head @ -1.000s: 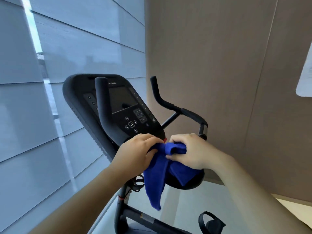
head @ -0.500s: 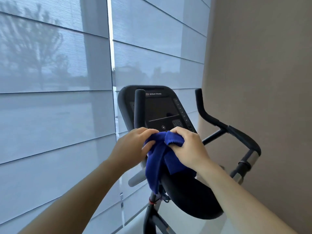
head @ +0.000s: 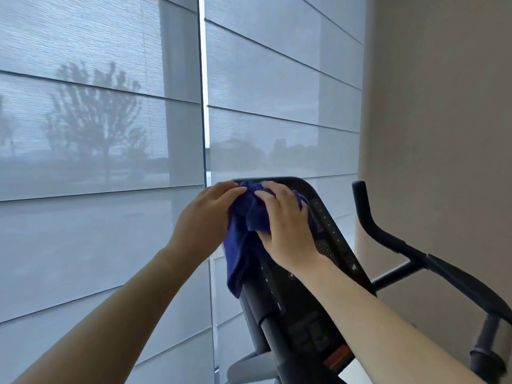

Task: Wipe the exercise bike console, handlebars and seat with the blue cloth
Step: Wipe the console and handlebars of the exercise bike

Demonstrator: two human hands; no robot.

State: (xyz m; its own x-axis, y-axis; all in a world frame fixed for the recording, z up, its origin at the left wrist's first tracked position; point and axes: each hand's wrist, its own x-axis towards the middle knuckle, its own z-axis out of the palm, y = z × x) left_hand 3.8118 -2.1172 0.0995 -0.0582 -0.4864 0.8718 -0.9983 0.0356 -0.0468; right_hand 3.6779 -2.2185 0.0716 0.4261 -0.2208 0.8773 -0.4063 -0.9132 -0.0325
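Observation:
The blue cloth (head: 243, 231) is bunched against the upper part of the black console (head: 329, 231), covering its screen, with one corner hanging down its left side. My left hand (head: 205, 220) grips the cloth's left edge. My right hand (head: 288, 225) presses flat on the cloth against the console. The right handlebar (head: 388, 239) curves up and back at the right. The left handlebar (head: 263, 309) runs down in front of the console. The seat is out of view.
Grey roller blinds (head: 110, 134) cover the windows straight ahead and to the left. A beige wall (head: 443, 120) stands close on the right, just behind the right handlebar. A red tab (head: 336, 356) sits at the console's lower edge.
Both hands have carried the cloth up from below the console onto its screen. The view has tilted upward, so the console now sits lower in frame.

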